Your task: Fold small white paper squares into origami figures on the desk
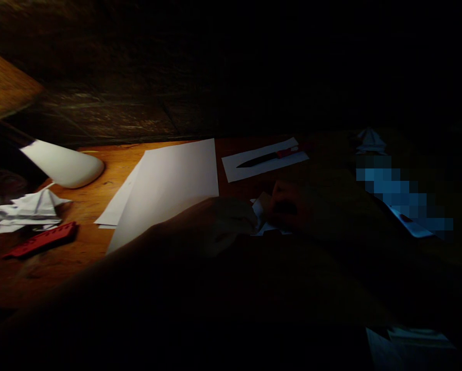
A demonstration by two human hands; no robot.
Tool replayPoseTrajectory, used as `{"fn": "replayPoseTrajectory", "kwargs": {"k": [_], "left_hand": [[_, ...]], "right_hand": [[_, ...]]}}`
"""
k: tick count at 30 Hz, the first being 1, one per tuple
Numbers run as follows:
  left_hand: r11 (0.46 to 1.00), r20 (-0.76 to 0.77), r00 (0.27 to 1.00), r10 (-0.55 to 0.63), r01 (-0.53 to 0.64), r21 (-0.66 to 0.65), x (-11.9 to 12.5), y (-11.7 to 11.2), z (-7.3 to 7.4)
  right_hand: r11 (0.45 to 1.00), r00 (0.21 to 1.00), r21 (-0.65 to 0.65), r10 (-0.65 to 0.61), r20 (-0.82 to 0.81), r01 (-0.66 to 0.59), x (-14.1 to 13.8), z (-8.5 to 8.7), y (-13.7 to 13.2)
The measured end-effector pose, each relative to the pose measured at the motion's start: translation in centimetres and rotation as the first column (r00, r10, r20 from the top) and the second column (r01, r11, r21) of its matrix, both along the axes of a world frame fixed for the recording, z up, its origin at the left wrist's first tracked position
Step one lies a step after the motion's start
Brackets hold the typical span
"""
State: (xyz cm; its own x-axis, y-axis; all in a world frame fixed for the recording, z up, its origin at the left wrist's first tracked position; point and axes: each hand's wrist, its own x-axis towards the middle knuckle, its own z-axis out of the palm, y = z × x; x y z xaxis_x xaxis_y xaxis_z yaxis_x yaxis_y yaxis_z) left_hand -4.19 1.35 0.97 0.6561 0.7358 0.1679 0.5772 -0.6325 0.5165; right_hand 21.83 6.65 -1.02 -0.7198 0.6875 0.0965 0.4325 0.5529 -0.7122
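Observation:
My left hand [231, 224], mostly in shadow, is closed at the left side of a small folded piece of white paper [258, 210]. Opposite it, my right hand [292, 203] has its fingers bent and pressed onto the same paper. Darkness hides most of the fingertips and the lower part of the fold. Just beyond the hands, a knife [257, 161] with a dark blade and red handle lies on a white paper strip [231, 172]. Large white sheets [176, 175] lie overlapped to the left, partly behind my left forearm.
A lamp with a white base [66, 164] and orange shade [9, 85] lights the wooden table [87, 198] from the left. Near it are folded white paper [33, 210] and a red notched object [43, 242]. At right are another folded paper [370, 140] and a glowing, pixelated screen [400, 198].

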Motion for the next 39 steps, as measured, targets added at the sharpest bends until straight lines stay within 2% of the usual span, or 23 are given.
{"fn": "replayPoseTrajectory", "kwargs": {"k": [6,16,26,34,39], "left_hand": [[0.997,-0.012,0.998,-0.065,0.064,-0.032,0.1,-0.7,0.0],[0.986,-0.038,0.985,-0.167,0.167,0.008,0.3,-0.8,0.8],[0.962,-0.068,0.964,-0.258,0.263,0.073,0.6,-0.3,0.1],[0.946,-0.073,0.951,-0.299,0.306,0.109,0.7,0.0,-0.3],[0.940,-0.065,0.944,-0.323,0.328,0.093,0.7,0.3,0.1]], "right_hand": [[0.999,0.999,0.027,-0.023,0.024,0.022,-0.2,0.4,-0.4],[0.997,0.999,0.071,-0.017,0.030,0.015,-0.2,0.2,-0.5],[0.994,1.000,0.104,-0.022,0.020,0.020,-0.2,0.1,-0.6],[0.995,0.998,0.078,-0.064,0.008,0.063,-0.2,0.6,-0.8],[0.999,1.000,0.020,-0.026,0.000,0.026,0.1,0.6,-0.5]]}}
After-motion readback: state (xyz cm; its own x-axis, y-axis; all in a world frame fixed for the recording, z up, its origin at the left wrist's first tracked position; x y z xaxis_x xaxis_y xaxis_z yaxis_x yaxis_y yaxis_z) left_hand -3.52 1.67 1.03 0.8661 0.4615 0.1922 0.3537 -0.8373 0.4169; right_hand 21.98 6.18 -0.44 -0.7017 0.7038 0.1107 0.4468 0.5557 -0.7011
